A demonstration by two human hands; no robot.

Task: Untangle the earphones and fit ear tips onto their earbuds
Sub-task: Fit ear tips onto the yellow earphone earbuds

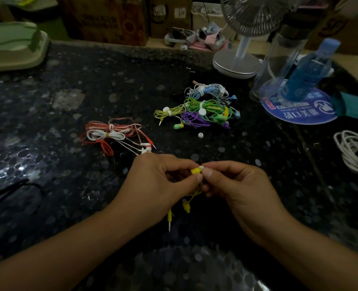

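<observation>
Over the dark speckled tabletop (pixel 48 106) the person's two hands meet: the left hand (pixel 163 179) pinches a yellow earbud (pixel 195 171) between thumb and forefinger, and the right hand (pixel 234 183) pinches a small white ear tip (pixel 201 167) right against the earbud's end. The yellow cable (pixel 191 196) hangs below the hands, with its second earbud (pixel 186 206) and jack plug (pixel 169 219) dangling. Farther back lies a bundle of red and white earphones (pixel 111 134), and beyond it to the right a heap of coloured earphones (pixel 203 107) in green, blue and purple. A loose white ear tip (pixel 200 135) lies just in front of that heap. A desk fan (pixel 240 59) stands behind, and a coiled white cable (pixel 355 152) rests at the far right.
</observation>
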